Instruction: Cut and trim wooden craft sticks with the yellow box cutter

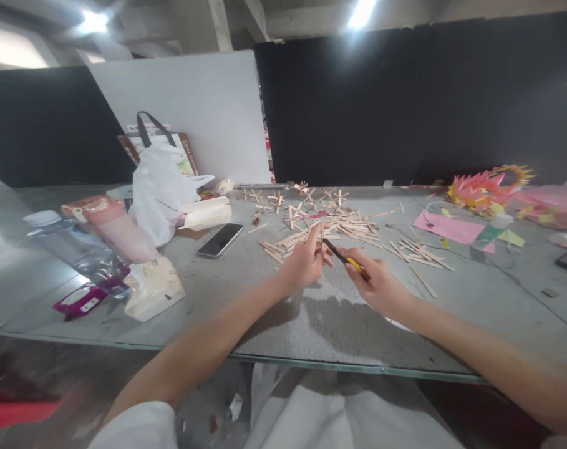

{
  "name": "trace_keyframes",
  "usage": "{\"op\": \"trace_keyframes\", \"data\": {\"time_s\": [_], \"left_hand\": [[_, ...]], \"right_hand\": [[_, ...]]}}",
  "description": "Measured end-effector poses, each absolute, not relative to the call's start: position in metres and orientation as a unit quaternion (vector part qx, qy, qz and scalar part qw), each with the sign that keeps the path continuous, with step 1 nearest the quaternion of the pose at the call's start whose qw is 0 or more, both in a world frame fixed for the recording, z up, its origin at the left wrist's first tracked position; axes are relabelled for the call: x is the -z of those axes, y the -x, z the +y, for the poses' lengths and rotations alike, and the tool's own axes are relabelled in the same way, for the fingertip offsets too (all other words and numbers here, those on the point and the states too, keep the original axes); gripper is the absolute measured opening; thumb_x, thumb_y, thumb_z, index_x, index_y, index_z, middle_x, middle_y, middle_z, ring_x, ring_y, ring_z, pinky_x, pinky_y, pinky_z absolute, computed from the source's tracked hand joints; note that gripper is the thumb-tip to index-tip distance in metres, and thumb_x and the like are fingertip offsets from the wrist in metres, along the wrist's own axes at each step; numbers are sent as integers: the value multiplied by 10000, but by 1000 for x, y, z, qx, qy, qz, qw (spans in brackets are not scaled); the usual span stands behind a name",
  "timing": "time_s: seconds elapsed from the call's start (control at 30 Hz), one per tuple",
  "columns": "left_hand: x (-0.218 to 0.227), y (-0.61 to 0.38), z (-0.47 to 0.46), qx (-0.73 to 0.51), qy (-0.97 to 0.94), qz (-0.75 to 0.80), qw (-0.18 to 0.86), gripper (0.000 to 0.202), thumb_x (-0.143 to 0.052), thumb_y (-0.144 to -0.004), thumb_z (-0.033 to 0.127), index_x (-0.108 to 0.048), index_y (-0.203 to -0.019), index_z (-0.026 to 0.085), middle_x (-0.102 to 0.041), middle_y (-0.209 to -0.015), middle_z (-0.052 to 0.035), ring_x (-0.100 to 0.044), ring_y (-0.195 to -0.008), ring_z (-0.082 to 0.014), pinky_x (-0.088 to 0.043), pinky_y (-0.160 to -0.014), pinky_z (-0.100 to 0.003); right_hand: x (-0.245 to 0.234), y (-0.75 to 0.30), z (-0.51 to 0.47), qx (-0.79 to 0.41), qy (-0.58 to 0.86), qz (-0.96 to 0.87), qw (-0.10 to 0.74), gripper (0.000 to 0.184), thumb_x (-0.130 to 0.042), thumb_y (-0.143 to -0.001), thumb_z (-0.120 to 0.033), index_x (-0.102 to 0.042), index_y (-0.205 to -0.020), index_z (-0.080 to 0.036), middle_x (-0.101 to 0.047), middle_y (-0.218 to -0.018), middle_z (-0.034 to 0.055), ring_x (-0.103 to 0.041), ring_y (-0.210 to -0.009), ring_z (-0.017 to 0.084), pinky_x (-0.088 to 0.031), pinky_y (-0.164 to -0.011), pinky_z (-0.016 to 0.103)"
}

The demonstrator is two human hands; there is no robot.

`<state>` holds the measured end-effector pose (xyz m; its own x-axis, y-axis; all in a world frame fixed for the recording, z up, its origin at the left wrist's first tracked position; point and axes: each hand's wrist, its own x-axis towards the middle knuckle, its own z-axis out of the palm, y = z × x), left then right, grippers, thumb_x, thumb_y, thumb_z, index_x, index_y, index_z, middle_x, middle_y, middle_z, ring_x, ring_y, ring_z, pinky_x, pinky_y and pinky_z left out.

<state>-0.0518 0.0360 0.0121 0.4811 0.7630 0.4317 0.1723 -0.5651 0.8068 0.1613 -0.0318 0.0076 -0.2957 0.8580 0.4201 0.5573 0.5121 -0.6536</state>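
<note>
My left hand [306, 260] is closed on a small wooden stick [322, 233], gripped upright between thumb and fingers above the table. In my right hand [375, 280] is a utility knife [353, 262] with a yellow and black handle. Its dark front end meets the stick at the fingers of my left hand; whether the blade cuts in is too small to make out. Just beyond both hands lies a loose pile of flat wooden sticks [353, 226]. Several sticks joined into crossed shapes [306, 206] lie behind that pile.
Left on the grey table [283, 333] are a phone [221, 240], a white plastic bag [156, 181], a clear bottle [72, 243], a pink bottle [115, 227] and a tissue pack [155, 290]. More sticks [418, 252], pink paper [446, 226] and a spiky paper ornament [479, 189] lie right. Dark panels [405, 106] stand behind.
</note>
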Motion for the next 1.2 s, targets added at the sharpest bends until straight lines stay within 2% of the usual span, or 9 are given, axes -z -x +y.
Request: {"op": "trace_keyframes", "data": {"time_s": [0.1, 0.3, 0.47, 0.6, 0.73, 0.9, 1.07, 1.2], "left_hand": [[-12, 50, 35, -425, -756, 285, 407, 508, -543, -1043, 287, -364, -1511, 206, -762, -838, -18, -798, -725, -192, -600, -703, -284], [-15, 52, 35, -407, -785, 303, 356, 492, -559, -1024, 240, -397, -1487, 212, -774, -871, -31, -800, -755, -188, -572, -685, -259], [-10, 50, 40, -418, -765, 298, 389, 490, -574, -1011, 233, -398, -1469, 228, -739, -857, -1, -792, -737, -174, -575, -690, -258], [-4, 48, 46, -416, -748, 316, 410, 492, -603, -1000, 261, -419, -1455, 224, -743, -892, -7, -780, -712, -168, -591, -687, -268], [-3, 50, 53, -414, -744, 330, 408, 467, -593, -1005, 281, -449, -1445, 214, -725, -820, 13, -769, -703, -167, -609, -712, -280], [-6, 53, 54, -401, -770, 350, 352, 474, -553, -996, 202, -477, -1463, 215, -720, -819, 14, -743, -709, -152, -571, -723, -263], [-7, 56, 51, -398, -811, 365, 225, 639, -490, -1003, 148, -400, -1621, 282, -712, -814, 9, -672, -720, -154, -542, -803, -284], [-8, 61, 57, -349, -870, 324, 129, 692, -447, -952, 85, -479, -1602, 319, -711, -904, -11, -661, -819, -177, -530, -884, -295]], "right_hand": [[-5, -162, -31, -194, 452, -782, 384, 428, -430, -1065, -358, -591, -1422, -184, -337, -581, -95, -273, -475, 116, -264, -498, 235], [-5, -163, -30, -201, 453, -780, 383, 434, -440, -1057, -366, -589, -1425, -190, -323, -584, -95, -263, -483, 120, -265, -502, 234], [-17, -161, -30, -209, 456, -779, 375, 397, -448, -1054, -383, -621, -1362, -205, -392, -607, -75, -283, -492, 123, -272, -514, 241], [-20, -158, -30, -236, 460, -775, 363, 372, -451, -1055, -377, -619, -1347, -219, -359, -580, -90, -291, -480, 128, -259, -507, 238], [-13, -156, -29, -257, 457, -773, 357, 364, -434, -1065, -359, -578, -1373, -230, -368, -596, -95, -338, -483, 131, -282, -521, 234], [-12, -155, -29, -267, 462, -767, 357, 384, -426, -1068, -378, -567, -1394, -230, -358, -595, -101, -335, -480, 131, -275, -513, 233], [-14, -154, -29, -273, 473, -759, 355, 415, -416, -1072, -398, -542, -1430, -230, -377, -592, -103, -350, -477, 136, -282, -508, 238], [-16, -154, -30, -253, 483, -755, 364, 411, -413, -1072, -412, -532, -1420, -229, -444, -623, -86, -387, -491, 138, -321, -524, 241]]}}
